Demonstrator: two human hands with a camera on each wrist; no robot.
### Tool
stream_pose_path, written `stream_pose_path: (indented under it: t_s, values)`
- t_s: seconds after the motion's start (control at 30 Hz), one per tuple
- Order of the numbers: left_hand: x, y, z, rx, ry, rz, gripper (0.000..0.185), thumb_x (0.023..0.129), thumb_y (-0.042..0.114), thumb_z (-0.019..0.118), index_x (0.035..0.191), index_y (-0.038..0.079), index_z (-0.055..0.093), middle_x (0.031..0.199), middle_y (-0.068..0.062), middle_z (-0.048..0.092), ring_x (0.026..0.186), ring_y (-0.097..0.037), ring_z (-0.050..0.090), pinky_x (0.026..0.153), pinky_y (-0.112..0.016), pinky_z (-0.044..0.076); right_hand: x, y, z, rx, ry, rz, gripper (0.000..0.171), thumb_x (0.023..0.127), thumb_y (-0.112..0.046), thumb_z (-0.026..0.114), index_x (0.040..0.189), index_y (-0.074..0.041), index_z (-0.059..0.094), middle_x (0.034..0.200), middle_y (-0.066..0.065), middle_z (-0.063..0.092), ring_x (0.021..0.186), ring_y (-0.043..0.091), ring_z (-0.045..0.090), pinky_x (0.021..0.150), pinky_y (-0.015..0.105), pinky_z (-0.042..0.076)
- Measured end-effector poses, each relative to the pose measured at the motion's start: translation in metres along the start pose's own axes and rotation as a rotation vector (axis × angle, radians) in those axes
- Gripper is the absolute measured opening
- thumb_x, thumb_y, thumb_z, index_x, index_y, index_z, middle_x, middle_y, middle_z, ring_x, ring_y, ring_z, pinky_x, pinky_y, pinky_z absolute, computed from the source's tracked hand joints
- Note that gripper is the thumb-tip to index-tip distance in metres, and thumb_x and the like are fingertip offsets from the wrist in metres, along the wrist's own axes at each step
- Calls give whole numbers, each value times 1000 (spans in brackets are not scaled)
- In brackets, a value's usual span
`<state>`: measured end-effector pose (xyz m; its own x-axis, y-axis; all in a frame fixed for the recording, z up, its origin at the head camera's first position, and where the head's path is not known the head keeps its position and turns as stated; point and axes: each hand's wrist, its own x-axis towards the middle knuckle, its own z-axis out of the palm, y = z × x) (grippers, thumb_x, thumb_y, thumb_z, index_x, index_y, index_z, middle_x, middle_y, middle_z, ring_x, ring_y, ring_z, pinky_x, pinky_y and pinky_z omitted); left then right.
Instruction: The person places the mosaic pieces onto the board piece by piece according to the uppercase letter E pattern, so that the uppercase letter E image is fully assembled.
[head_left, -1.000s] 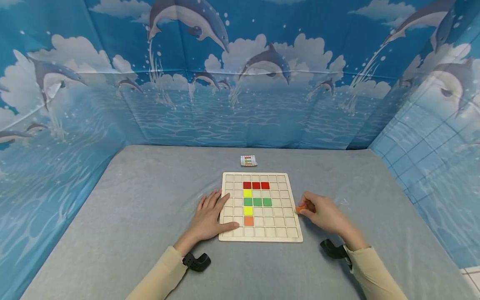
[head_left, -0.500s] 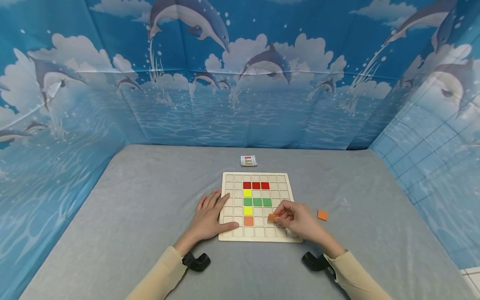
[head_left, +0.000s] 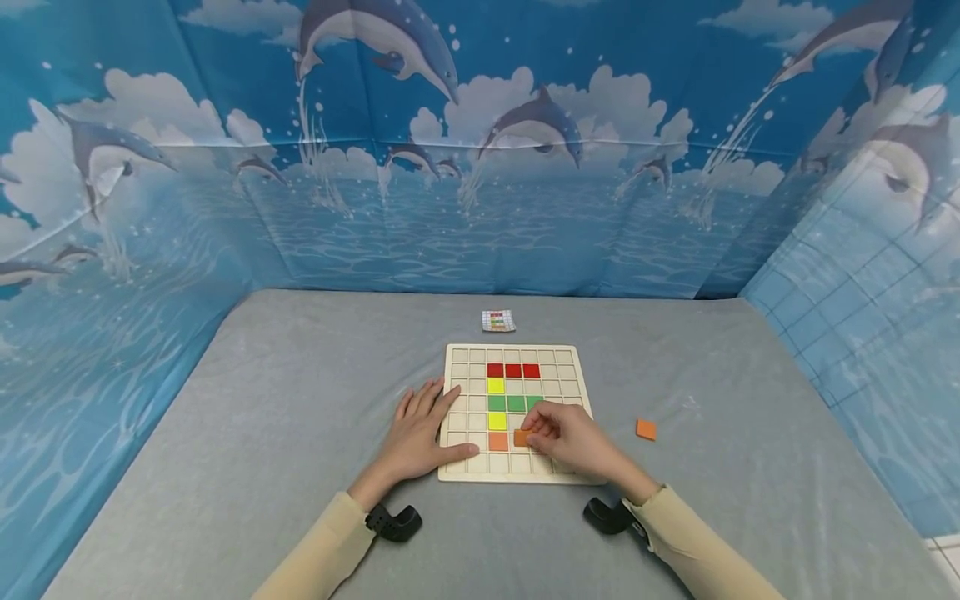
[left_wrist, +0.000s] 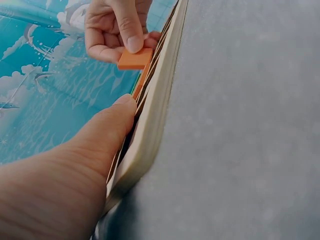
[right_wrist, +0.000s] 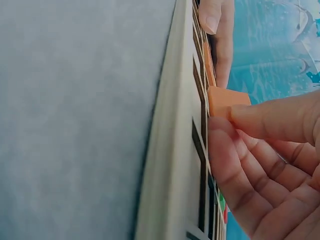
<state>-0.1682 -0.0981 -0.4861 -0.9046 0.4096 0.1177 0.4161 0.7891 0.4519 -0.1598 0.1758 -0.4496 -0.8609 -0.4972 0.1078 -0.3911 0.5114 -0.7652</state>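
A: Status on the right hand [head_left: 570, 440]?

B: Fingers curled, pinching an orange tile [head_left: 522, 437] between thumb and fingertips. Tile sits low over the wooden grid board [head_left: 577, 373], just right of the orange tile already seated [head_left: 498, 442] in the lower rows. Left wrist view shows it [left_wrist: 135, 58] slightly tilted above the board edge [left_wrist: 155, 115], thumb on top. Can't tell if it touches the board.

A: Left hand?

B: Left hand [head_left: 420, 435] lies flat, fingers straight and loosely spread, at the board's left edge. Fingertips rest on the left-hand columns, thumb along the lower rows. Holds nothing.

A: Board contents?

B: Three red tiles [head_left: 513, 370] in a row near the top, a yellow tile [head_left: 496, 386] under the leftmost red, a row of green tiles [head_left: 506, 403] below that, partly covered by the right hand, then another yellow tile [head_left: 497, 421], then the seated orange.

A: Anything off the board?

B: A spare orange tile [head_left: 646, 429] on the grey table cover [head_left: 300, 400], right of the board, well apart from the hand. A small pattern card [head_left: 498, 321] lies beyond the board's far edge. Dolphin-print backdrop [head_left: 480, 150] all round.
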Motion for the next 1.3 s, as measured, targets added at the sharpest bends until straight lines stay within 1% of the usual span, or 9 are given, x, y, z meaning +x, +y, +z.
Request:
stream_pose_path:
  t_s: [0.2,0.37,0.6,0.73,0.87,0.97,1.1,1.3]
  values:
    - [0,1,0,-6,-2,-2,95,78,72,56,151,16,29,155,-10,18,142,-25,9,110,-49,2,0,2,3,27,11,4,10,85,-3,70,87,-11,65,77,-6,60,65,11,55,58,25,48]
    - [-1,0,1,-3,2,-9,95,78,72,57,151,17,29,155,-10,19,142,-25,8,110,-49,2,1,3,7,22,9,-24,9,85,-5,72,85,-12,65,75,-8,59,65,9,54,57,25,47]
    - [-1,-1,1,-7,11,-2,95,78,72,56,150,16,30,155,-10,20,142,-25,9,110,-49,3,1,2,9,-33,35,-54,12,83,-6,74,83,-14,65,73,-11,57,63,7,52,55,25,46]
    - [-1,-1,1,-5,17,3,95,78,73,56,150,16,31,155,-11,20,142,-25,10,110,-50,3,0,0,9,-95,34,-53,12,82,-7,75,85,-14,65,73,-11,55,63,6,50,55,24,45]
    - [-1,-1,2,-6,9,2,95,78,73,55,150,18,30,155,-10,19,142,-25,9,110,-49,2,-2,-3,9,-172,33,-60,11,82,-11,75,88,-13,66,78,-9,53,64,6,48,56,23,44]
    - [-1,0,2,-8,5,3,95,78,73,55,150,18,30,155,-10,19,142,-25,9,110,-49,2,-3,-5,8,-212,27,-52,15,81,-14,77,90,-15,66,81,-7,51,65,7,47,56,23,43]
    - [-1,1,0,-10,5,4,94,78,72,56,150,17,30,155,-11,19,142,-25,9,110,-49,2,-4,-6,8,-226,14,-34,19,77,-16,80,89,-16,65,82,-6,50,65,7,46,56,23,42]
    - [-1,0,0,-10,8,2,94,78,70,57,150,16,30,155,-11,19,142,-24,9,110,-49,2,-4,-6,7,-218,12,-41,18,77,-15,80,88,-15,66,83,-6,51,64,8,46,55,23,43]
